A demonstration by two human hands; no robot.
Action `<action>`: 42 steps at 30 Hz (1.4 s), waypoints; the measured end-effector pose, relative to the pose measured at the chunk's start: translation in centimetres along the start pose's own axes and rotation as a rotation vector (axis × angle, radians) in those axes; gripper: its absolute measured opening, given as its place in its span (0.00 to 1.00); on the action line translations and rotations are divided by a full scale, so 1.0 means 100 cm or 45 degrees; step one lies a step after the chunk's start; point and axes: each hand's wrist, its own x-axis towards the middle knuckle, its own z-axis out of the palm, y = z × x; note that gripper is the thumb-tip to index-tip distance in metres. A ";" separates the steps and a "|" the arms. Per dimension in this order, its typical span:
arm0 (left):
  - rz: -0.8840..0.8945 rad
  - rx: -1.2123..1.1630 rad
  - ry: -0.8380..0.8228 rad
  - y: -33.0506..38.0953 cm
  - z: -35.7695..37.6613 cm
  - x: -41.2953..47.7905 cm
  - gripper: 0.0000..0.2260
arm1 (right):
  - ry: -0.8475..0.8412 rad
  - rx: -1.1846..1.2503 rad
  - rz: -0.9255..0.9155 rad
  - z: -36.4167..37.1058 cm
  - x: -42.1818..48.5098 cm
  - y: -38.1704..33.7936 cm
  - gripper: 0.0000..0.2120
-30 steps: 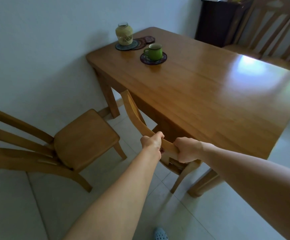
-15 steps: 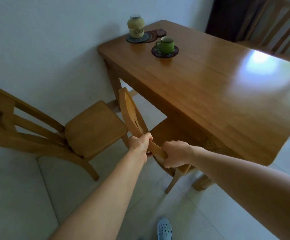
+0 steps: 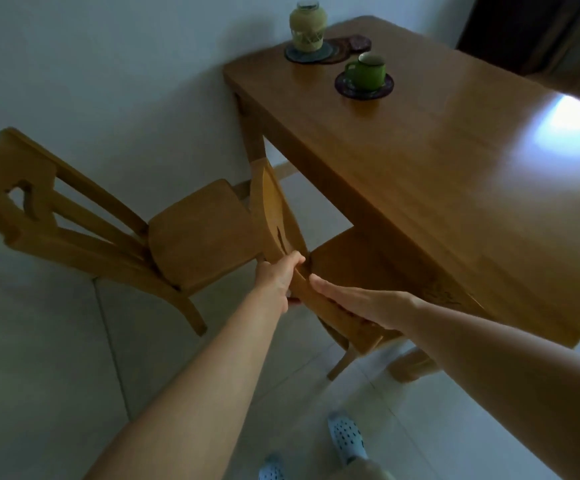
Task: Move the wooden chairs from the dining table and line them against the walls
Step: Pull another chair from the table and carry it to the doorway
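Observation:
A wooden chair (image 3: pixel 350 261) stands half under the dining table (image 3: pixel 454 174), its seat partly out from the near long edge. My left hand (image 3: pixel 278 276) is closed around the chair's curved top rail (image 3: pixel 274 216). Just to the right, my right hand (image 3: pixel 357 301) lies flat along the same rail with its fingers stretched out, not curled around it. A second wooden chair (image 3: pixel 198 240) stands to the left by the white wall (image 3: pixel 108 81), its backrest toward the left edge of the view and its seat close to the held chair's rail.
On the table's far corner sit a green mug (image 3: pixel 366 71) on a dark coaster and a wrapped glass jar (image 3: pixel 307 29) on another. A dark cabinet (image 3: pixel 523 26) stands behind the table. Pale tiled floor (image 3: pixel 56 375) lies left. My shoes (image 3: pixel 347 438) show below.
The chair has slid out from under the table toward me and the left chair. My right hand has gone from a closed fist on the rail to a flat hand.

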 end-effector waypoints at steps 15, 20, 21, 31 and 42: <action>0.189 -0.081 0.137 0.002 0.003 0.004 0.06 | -0.363 0.017 0.272 -0.011 0.042 0.000 0.53; 0.272 -0.108 0.141 -0.003 -0.004 0.002 0.07 | -0.399 0.048 0.287 -0.005 0.040 -0.003 0.58; 0.282 -0.098 0.142 -0.005 -0.007 0.002 0.06 | -0.399 0.051 0.284 -0.001 0.040 -0.004 0.59; 0.277 -0.130 0.251 -0.031 -0.071 -0.016 0.08 | -0.398 -0.102 0.245 0.060 0.030 -0.025 0.64; 0.295 -0.103 0.283 -0.093 -0.193 -0.058 0.08 | -0.407 -0.132 0.188 0.198 0.008 -0.035 0.63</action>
